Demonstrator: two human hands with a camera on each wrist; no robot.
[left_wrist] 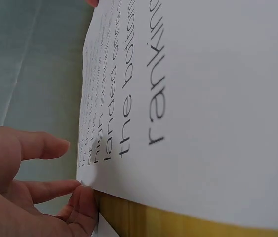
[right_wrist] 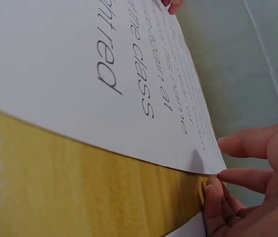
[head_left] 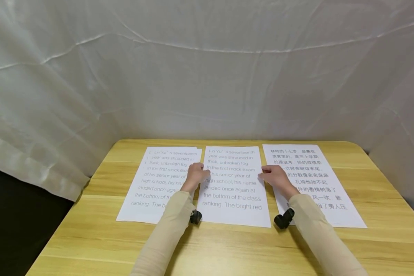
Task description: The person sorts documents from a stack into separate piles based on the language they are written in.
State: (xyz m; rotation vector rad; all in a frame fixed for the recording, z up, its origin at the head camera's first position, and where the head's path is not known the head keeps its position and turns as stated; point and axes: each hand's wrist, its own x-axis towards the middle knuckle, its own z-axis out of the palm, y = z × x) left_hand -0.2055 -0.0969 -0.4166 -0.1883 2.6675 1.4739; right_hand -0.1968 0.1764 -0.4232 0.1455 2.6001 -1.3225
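Observation:
A printed English sheet [head_left: 232, 184] lies in the middle of the table in the head view. My left hand [head_left: 196, 177] is at its left edge, and my right hand [head_left: 276, 178] faces it across the right edge. In the left wrist view, fingertips [left_wrist: 82, 192] meet the sheet's edge while another digit stands off the page. The right wrist view has a fingertip [right_wrist: 222, 175] at the opposite edge, with no visible pinch. Under my left forearm, an English stack [head_left: 151, 191] is partly covered. A Chinese-text sheet [head_left: 307, 168] lies partly beneath my right hand.
The wooden table [head_left: 227, 249] has a rounded far edge against a pale curtain [head_left: 207, 96]. A dark area [head_left: 17, 214] lies beyond its left side. Black wrist cameras, one on the left wrist [head_left: 195, 217] and one on the right [head_left: 284, 219], hang low over the table.

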